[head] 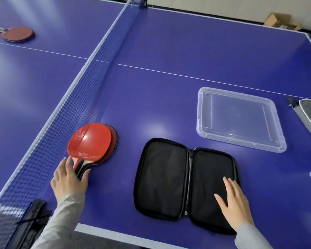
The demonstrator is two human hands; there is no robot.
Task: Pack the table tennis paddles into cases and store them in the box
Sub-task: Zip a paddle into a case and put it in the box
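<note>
Blue worktop (pixel 169 42), net (pixel 79 97) running across it. I see the clear plastic box (pixel 240 118) lying right of centre. Nearer me, the black case (pixel 186 182) lies unzipped and spread flat. Stacked paddles (pixel 92 142), red face up, lie just beside the net; another paddle (pixel 18 34) lies far across it. Right hand (pixel 234 202) rests flat on the case's right half, grip released. Left hand (pixel 69 178) is on the stacked paddles' handles, fingers curling around them.

left hand (pixel 68 178) on paddles (pixel 92 142), open case (pixel 185 180)
</note>
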